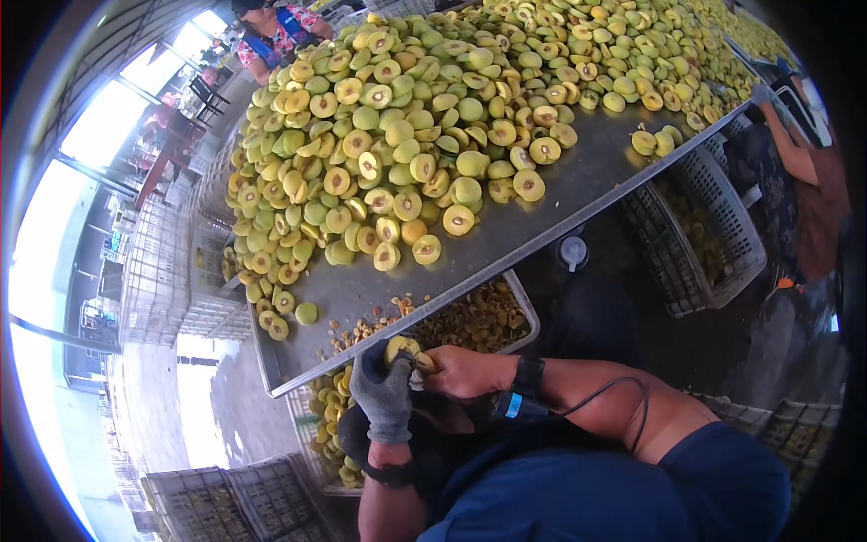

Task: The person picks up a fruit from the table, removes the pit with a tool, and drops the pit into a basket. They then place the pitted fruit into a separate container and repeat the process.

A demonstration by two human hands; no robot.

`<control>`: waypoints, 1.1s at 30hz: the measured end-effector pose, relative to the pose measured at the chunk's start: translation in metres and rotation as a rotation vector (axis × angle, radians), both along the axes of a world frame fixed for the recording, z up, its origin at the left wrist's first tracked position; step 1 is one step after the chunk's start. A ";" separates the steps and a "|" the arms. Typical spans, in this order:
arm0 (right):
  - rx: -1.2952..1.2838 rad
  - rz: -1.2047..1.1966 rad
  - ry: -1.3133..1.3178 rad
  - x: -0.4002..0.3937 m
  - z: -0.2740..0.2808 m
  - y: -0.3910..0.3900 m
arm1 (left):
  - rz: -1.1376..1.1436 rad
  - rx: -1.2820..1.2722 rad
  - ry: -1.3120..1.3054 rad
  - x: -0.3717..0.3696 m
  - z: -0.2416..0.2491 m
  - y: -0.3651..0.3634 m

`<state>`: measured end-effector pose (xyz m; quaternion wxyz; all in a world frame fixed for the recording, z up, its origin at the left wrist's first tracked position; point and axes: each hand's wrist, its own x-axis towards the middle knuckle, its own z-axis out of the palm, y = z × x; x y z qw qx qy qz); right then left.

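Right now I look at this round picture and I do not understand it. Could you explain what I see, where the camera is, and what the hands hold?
The camera sits on a person's head and looks down, so the picture is curved like a fisheye. The two arms at the bottom belong to that person. The left hand wears a grey glove and holds a halved fruit. The bare right hand touches the same fruit; whether it holds a tool I cannot tell. A metal table carries a big heap of yellow-green fruit halves. Below its edge stands a tray of pits. Other people work nearby.

Bright daylight from left, heavy fisheye distortion.
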<state>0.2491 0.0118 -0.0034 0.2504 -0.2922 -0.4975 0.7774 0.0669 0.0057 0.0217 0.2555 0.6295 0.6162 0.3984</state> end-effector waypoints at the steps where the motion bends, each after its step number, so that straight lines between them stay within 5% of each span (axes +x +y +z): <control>1: -0.024 0.007 -0.018 0.001 0.003 -0.001 | 0.000 -0.026 -0.138 -0.001 -0.002 -0.001; 4: -0.159 0.106 0.098 -0.002 -0.011 -0.002 | 0.013 -0.019 -0.412 -0.003 -0.017 0.000; 7: 0.444 -0.241 0.153 -0.031 -0.038 -0.009 | 0.058 0.129 -0.309 -0.005 -0.045 0.008; 8: 0.282 -0.078 0.115 -0.027 -0.037 -0.009 | 0.070 0.159 -0.214 -0.004 -0.048 0.012; 10: -0.043 0.247 0.032 -0.012 -0.032 -0.007 | 0.093 -0.047 -0.443 -0.007 -0.048 0.016; 14: -0.383 0.303 0.251 -0.014 -0.040 -0.008 | -0.065 -0.249 -0.760 0.012 -0.013 0.018; 15: -0.440 0.304 0.289 -0.010 -0.036 -0.006 | -0.118 0.067 -0.045 0.010 -0.016 0.024; 18: -0.475 0.225 0.346 -0.002 -0.014 -0.004 | 0.070 -0.198 -0.831 0.012 -0.015 0.034; 19: -0.465 0.190 0.356 -0.001 -0.011 -0.003 | 0.063 0.047 -0.259 0.004 -0.015 0.035; 21: -0.536 0.047 0.326 0.003 -0.016 -0.003 | 0.179 0.193 0.030 -0.037 -0.033 0.043; 22: -0.574 -0.016 0.311 0.002 -0.021 -0.004 | 0.299 0.106 -0.258 -0.063 -0.046 0.048; 23: -0.576 -0.256 0.065 -0.006 -0.039 -0.002 | 0.380 0.010 -0.860 -0.076 -0.033 0.048; 26: -0.807 -0.442 0.040 -0.005 -0.072 -0.001 | 0.566 0.058 -0.545 -0.159 -0.039 0.036; 29: -0.755 -0.354 0.118 -0.004 -0.056 0.001 | 0.586 -0.080 0.161 -0.228 -0.048 0.034; 32: -0.642 -0.328 0.037 -0.014 -0.050 0.003 | 0.528 -0.029 0.435 -0.248 -0.048 0.068; 33: -0.657 -0.290 0.036 -0.017 -0.046 0.003 | 0.497 0.017 0.350 -0.254 -0.059 0.095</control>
